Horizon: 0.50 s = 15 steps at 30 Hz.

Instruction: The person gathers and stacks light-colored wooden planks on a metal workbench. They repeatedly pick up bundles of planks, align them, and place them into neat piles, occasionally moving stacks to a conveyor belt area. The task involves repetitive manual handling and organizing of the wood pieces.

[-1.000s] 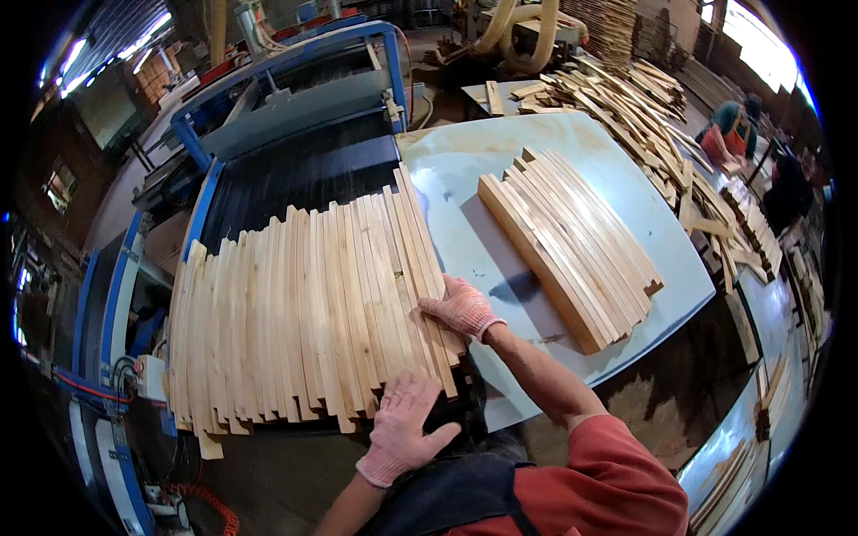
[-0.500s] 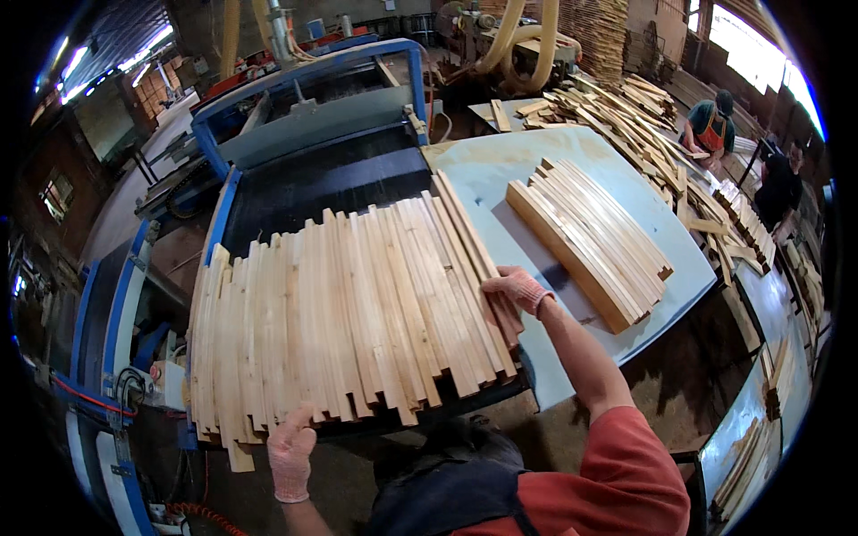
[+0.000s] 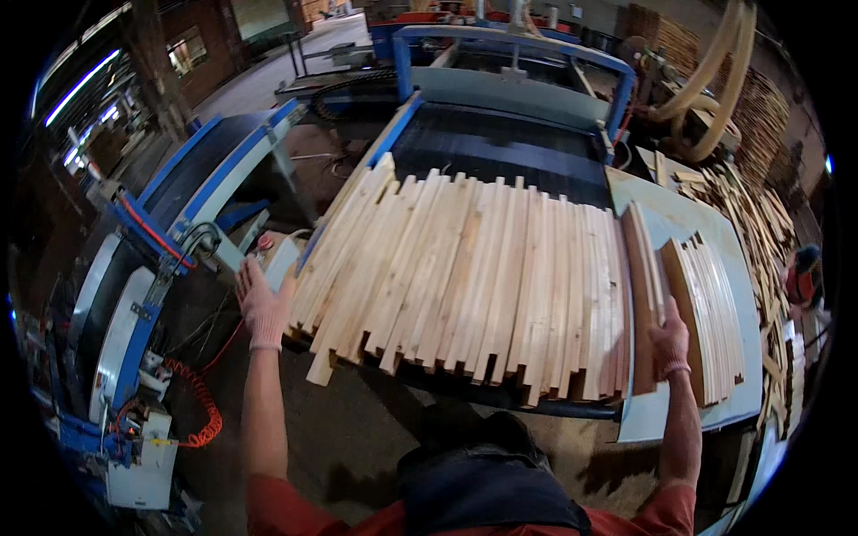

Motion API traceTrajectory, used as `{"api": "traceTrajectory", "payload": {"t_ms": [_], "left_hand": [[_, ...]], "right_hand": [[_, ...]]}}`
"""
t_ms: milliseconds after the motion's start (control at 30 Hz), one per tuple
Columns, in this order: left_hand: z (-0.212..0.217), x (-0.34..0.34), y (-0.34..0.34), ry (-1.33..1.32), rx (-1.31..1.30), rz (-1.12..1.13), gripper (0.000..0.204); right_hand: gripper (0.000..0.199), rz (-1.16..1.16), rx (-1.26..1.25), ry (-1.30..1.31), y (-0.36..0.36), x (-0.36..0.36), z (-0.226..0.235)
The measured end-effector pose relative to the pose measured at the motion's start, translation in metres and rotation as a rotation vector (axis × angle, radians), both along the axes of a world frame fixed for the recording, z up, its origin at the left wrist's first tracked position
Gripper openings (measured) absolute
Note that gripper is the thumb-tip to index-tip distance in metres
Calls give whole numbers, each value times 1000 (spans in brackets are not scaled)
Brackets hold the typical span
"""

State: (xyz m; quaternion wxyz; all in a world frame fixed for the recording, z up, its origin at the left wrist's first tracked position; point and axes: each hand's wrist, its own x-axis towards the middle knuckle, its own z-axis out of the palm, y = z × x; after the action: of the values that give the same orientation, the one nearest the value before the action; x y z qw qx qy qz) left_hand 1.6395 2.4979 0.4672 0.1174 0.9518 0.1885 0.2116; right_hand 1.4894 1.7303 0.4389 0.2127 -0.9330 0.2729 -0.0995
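Observation:
A wide row of pale wooden strips (image 3: 465,277) lies side by side on the dark conveyor belt (image 3: 500,147), their near ends uneven. My left hand (image 3: 262,302), in a pinkish knit glove, is open beside the row's left edge, with the thumb close to the outermost strips. At the other side my gloved right hand (image 3: 670,344) grips the near end of a few wooden strips (image 3: 642,299), set apart from the row on the light blue sheet-topped table (image 3: 688,424). To the right of that hand lies a separate stack of strips (image 3: 710,322).
A blue frame (image 3: 514,34) spans the belt at the far end. Left stands another conveyor (image 3: 201,170), with a coiled orange hose (image 3: 207,415) below. Loose wood pieces (image 3: 760,259) are heaped at the right, near another person (image 3: 803,277). Thick hoses (image 3: 706,89) hang behind.
My view has swung left. My left hand has gone from the near ends to the row's left side and opened. My right hand has shifted a few strips off the row onto the blue table.

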Motion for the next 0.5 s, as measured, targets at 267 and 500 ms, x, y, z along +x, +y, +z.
{"api": "traceTrajectory", "payload": {"t_ms": [267,500], "left_hand": [[0,46,-1,-79,60,-280,62],[-10,38,32,174,44,-59,87]], "right_hand": [[37,-126,-273,201,-29,-49,-35],[60,-209,-214,306,-6,-63,-47]]}}
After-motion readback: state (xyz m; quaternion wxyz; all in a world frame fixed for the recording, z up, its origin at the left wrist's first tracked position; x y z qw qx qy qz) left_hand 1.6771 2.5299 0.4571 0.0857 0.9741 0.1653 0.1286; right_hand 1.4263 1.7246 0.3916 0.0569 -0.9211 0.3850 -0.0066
